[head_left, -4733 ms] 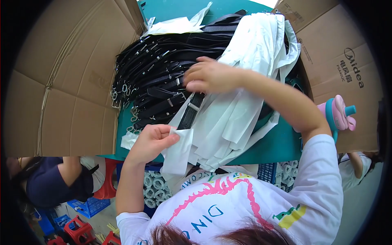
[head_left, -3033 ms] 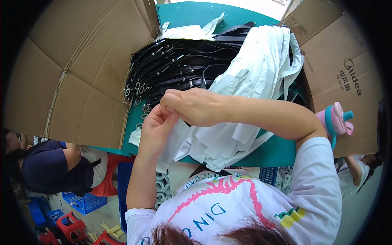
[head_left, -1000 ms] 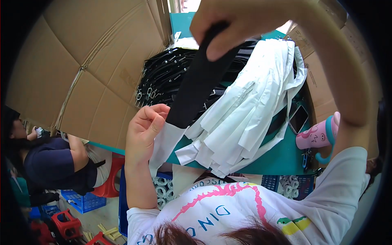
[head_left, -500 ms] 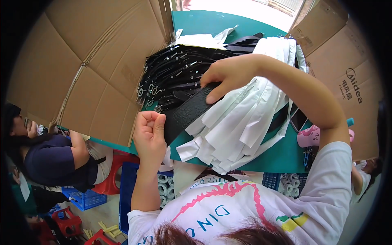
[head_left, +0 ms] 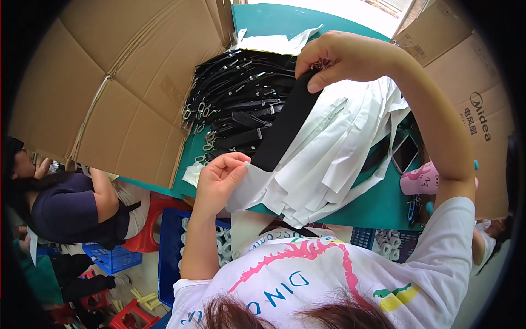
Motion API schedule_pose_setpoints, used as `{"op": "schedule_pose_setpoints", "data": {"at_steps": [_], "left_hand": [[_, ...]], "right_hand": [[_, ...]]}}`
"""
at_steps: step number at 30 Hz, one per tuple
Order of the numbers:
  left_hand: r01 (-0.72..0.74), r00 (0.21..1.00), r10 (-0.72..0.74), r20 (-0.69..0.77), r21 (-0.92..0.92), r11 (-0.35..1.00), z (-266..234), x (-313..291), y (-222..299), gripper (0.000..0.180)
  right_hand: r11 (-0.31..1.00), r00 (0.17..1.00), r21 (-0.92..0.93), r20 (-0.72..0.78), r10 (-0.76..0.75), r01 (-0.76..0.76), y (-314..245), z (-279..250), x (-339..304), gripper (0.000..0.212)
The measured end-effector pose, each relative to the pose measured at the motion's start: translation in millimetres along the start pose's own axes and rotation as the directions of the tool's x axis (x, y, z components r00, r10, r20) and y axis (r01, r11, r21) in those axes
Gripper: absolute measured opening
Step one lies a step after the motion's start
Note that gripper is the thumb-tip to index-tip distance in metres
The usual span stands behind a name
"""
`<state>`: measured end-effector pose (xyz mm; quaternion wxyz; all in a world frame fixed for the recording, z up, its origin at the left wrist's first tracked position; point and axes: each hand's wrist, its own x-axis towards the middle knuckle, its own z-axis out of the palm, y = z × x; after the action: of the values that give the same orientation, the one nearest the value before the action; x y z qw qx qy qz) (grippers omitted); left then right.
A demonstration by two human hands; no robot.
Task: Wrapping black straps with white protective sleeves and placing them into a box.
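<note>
A wide, flat black strap [head_left: 289, 122] slants across the middle of the table. My right hand [head_left: 339, 60] grips its far end, with small metal chain or rings showing by the fingers. The strap's near end meets a thin white sleeve-like piece [head_left: 249, 189]; whether it sits inside or behind it I cannot tell. Thumb and fingers of my left hand [head_left: 219, 181] pinch this white piece at its edge. To the right, under and beside the strap, lies a fanned stack of white strips [head_left: 334, 148]. Left of it are piled black straps [head_left: 241, 82] with metal fittings.
Tall cardboard [head_left: 131, 71] walls the left side of the green table [head_left: 350, 211], and a carton [head_left: 482, 126] stands right. A phone [head_left: 405, 154] and pink cup [head_left: 419, 180] lie near the right edge. Below is a blue crate [head_left: 175, 241] of white rolls. A person [head_left: 71, 208] sits left.
My right hand has moved up and away with the strap, which now shows a smooth face instead of a textured one. My left hand now pinches the white piece at the strap's near end.
</note>
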<state>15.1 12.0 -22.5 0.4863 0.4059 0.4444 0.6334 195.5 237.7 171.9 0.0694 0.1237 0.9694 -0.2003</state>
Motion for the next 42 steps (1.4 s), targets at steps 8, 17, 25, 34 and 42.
{"op": "schedule_pose_setpoints", "data": {"at_steps": [8,17,25,34,42], "left_hand": [[-0.197,0.968,0.184,-0.169,-0.069,0.978,-16,-12,26,0.005],[-0.313,0.918,0.305,-0.252,0.008,0.950,-12,-34,72,0.008],[-0.335,0.884,0.391,-0.258,0.234,0.913,-10,-26,57,0.005],[0.041,0.964,-0.068,0.258,0.109,0.993,-29,-4,17,0.052],[0.528,0.686,-0.586,0.431,0.260,0.809,-25,22,4,0.043]], "right_hand": [[0.959,0.931,-0.013,-0.235,-0.280,0.285,-51,5,11,0.017],[0.931,0.930,0.021,-0.043,-0.364,0.365,-117,49,58,0.023],[0.960,0.964,0.081,-0.035,-0.264,0.267,-113,70,69,0.035],[0.922,0.992,0.365,-0.029,-0.124,0.125,-61,15,28,0.034],[0.742,0.760,-0.166,-0.172,0.627,-0.650,185,-174,-127,0.044]]}}
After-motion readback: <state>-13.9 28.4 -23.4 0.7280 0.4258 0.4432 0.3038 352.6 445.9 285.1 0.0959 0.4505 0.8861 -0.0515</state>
